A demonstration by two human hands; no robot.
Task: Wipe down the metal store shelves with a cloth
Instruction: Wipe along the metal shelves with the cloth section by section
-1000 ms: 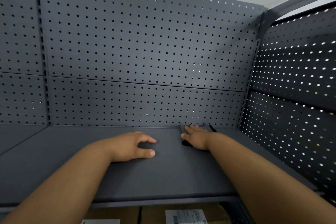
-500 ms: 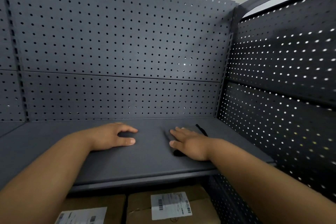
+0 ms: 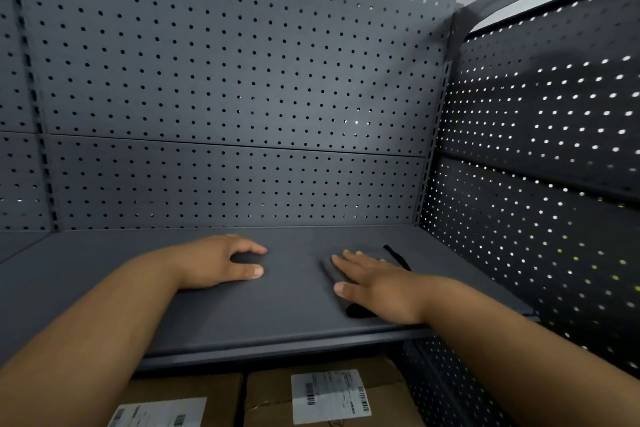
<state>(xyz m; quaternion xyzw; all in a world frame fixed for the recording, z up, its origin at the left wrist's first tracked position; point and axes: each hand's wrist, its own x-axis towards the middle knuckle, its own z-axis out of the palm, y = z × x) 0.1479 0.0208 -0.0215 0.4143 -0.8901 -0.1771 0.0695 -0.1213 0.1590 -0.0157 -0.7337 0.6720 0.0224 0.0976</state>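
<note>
Pressing cloth [image 3: 329, 274], right hand [image 3: 381, 288]; labels [image 3: 330, 395] illegible.

On shelf [image 3: 294, 319], R end: right hand [image 3: 381, 288] atop cloth [image 3: 329, 272], left hand [image 3: 218, 262] to its L; boxes [image 3: 270, 402] below.

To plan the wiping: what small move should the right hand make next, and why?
Probably slide the cloth leftward along the shelf. The right hand lies flat on it near the right side panel, and bare shelf stretches toward the left hand.
</note>
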